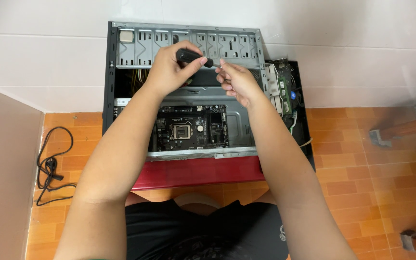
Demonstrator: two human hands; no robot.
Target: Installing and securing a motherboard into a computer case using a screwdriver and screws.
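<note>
An open computer case [121, 96] lies on its side on a red stool [198, 172]. A dark motherboard [191, 127] sits inside it, its empty processor socket showing. My left hand [169, 70] grips the black handle of a screwdriver [193, 57] above the grey drive bay frame [227, 45]. The screwdriver's shaft points right. My right hand [237, 79] pinches at the shaft's tip with thumb and fingers. Whether it holds a screw there cannot be made out.
A detached side panel or tray [292, 96] with a green board and loose wires leans at the case's right. A black power cable [51, 163] lies coiled on the orange tiled floor at left. Wooden furniture legs [400, 130] stand at right. A white tiled wall rises behind.
</note>
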